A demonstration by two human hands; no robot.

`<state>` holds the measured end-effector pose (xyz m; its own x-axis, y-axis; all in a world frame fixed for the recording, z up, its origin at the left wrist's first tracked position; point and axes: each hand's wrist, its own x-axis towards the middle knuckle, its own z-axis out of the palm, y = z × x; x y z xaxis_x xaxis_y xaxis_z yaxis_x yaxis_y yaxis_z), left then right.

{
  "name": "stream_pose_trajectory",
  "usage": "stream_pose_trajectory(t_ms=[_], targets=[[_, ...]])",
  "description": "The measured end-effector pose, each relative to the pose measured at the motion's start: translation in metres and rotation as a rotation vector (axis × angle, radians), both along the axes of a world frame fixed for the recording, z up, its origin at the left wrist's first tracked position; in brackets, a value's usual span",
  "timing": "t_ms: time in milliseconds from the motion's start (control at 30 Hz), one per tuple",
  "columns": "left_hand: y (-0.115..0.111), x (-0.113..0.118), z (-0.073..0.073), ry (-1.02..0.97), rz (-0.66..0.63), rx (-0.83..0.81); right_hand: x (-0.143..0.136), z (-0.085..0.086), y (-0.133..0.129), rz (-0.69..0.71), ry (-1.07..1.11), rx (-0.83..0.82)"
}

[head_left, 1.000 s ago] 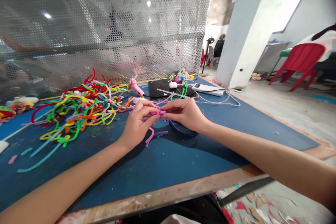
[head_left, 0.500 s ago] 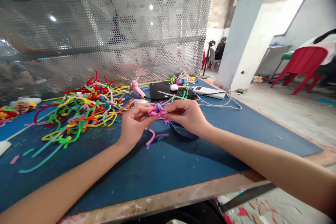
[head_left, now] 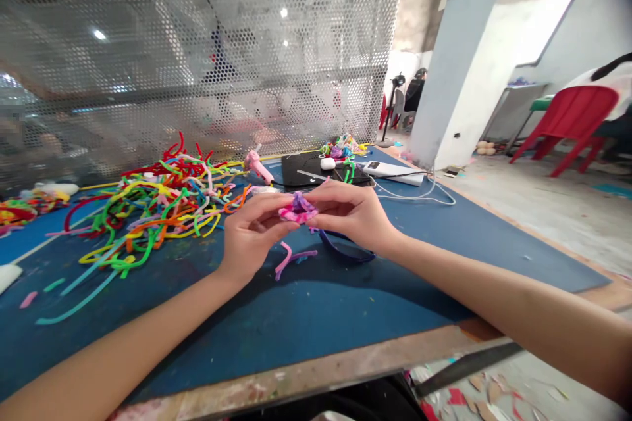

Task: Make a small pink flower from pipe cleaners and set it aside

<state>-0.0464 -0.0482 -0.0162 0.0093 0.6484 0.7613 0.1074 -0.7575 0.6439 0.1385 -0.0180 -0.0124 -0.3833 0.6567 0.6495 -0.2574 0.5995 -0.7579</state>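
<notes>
A small pink and purple fuzzy piece (head_left: 298, 209) is held above the blue table (head_left: 316, 329), pinched from both sides. My left hand (head_left: 254, 233) has its thumb and fingers closed on the piece's left side. On the right side, my right hand (head_left: 353, 214) grips the same piece between thumb and fingertips. Just behind and below my right hand lies a dark blue band (head_left: 345, 255), partly hidden by it. Short pink and purple stems (head_left: 291, 262) rest on the table below the hands.
A tangled heap of coloured pipe cleaners (head_left: 158, 200) covers the left of the table. Behind the hands are a pink tool (head_left: 258, 166), a black flat device (head_left: 301, 170), a small white case (head_left: 327, 164) and a white power bank with a cable (head_left: 395, 172). Perforated metal stands behind.
The pink and purple piece has tilted and spread wider, showing more of its pink edge. My left hand has shifted slightly left, and both hands keep their hold.
</notes>
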Motion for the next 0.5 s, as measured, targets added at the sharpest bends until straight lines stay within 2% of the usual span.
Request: stream_pose_trajectory(t_ms=[100, 200, 500], targets=[[0.0013, -0.0005, -0.0004, 0.016, 0.014, 0.061, -0.0005, -0.0007, 0.0001, -0.007, 0.016, 0.075], [0.0032, -0.0014, -0.0012, 0.022, 0.000, 0.052, -0.0001, -0.0014, 0.0015, -0.022, 0.009, 0.124], [0.0028, -0.0041, -0.0030, 0.056, -0.050, 0.046, 0.0031, -0.0052, 0.0034, -0.050, -0.106, 0.166]])
